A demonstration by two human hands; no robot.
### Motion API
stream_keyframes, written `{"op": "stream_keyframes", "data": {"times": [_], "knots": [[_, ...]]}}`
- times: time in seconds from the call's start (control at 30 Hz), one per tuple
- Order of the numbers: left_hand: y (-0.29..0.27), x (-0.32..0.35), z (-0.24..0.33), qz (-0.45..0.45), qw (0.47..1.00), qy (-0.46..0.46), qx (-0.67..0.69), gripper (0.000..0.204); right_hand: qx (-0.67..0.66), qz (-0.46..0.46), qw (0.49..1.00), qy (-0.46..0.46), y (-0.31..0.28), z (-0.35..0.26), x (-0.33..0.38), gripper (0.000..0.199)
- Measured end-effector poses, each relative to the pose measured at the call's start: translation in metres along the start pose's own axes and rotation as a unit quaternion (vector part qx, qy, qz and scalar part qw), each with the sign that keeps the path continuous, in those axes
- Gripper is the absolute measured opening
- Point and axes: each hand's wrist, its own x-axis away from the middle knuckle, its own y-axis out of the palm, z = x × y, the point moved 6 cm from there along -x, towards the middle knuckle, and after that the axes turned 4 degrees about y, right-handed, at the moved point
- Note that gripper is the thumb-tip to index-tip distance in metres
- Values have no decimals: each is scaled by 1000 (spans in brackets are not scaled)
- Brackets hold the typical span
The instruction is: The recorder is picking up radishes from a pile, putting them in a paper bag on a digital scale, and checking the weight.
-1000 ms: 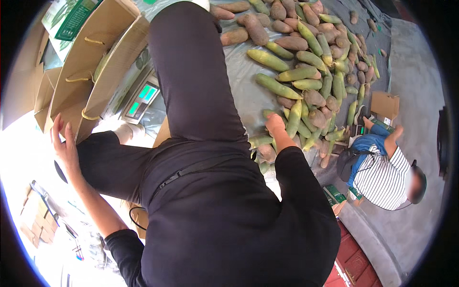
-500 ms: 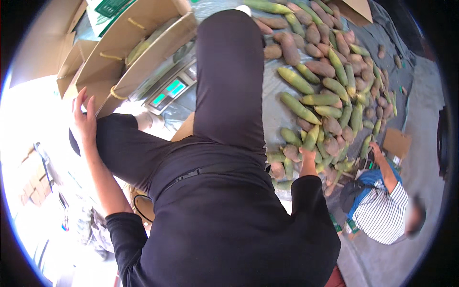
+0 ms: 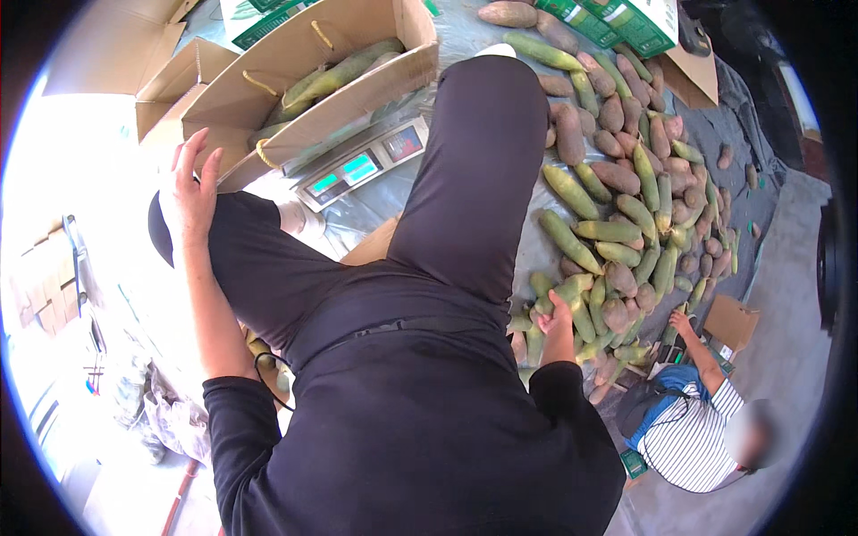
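My right hand [image 3: 556,320] is at the near-left edge of a produce pile, its fingers closed around a green radish [image 3: 572,287] that lies slanted; part of the grip is hidden. Other long green radishes [image 3: 570,241] and reddish-brown roots like sweet potatoes [image 3: 614,177] surround it. My left hand [image 3: 189,198] is raised over my left knee, fingers spread and nothing in them. Close to its fingertips stands an open cardboard box [image 3: 344,112] with yellow rope handles and several green radishes [image 3: 331,82] inside.
A digital scale [image 3: 362,165] with lit green displays sits beside the box. Green and white cartons [image 3: 626,22] stand at the far side. At right, a co-worker in a striped shirt [image 3: 693,438] reaches into the pile near a small brown carton [image 3: 731,322]. Plastic bags [image 3: 174,415] lie lower left.
The view has shifted, showing more of the box and its radishes. Relative to the pile, my right hand has moved left, and the radish at it now slants. My left hand stays spread.
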Motion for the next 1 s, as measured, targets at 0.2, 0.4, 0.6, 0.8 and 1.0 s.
{"op": "stream_keyframes", "data": {"times": [0.2, 0.4, 0.6, 0.8, 1.0], "knots": [[-3, 2, 2, 22, 1000, 5, 15, 33, -69, -171, 982, 30, 71, 24, 50, 28], [-8, 0, 5, 24, 999, -3, 42, 31, 30, -196, 974, -107, 101, -12, 113, 22], [-12, 2, 8, 24, 998, -18, 50, 31, 136, -205, 895, -372, 118, -137, 215, 37], [-15, 1, 8, 47, 998, 11, 34, 31, 150, -247, 718, -633, 143, -247, 384, 49], [-19, 1, 7, 30, 999, -6, 39, 31, 245, -275, 547, -752, 201, -281, 535, 61]]}}
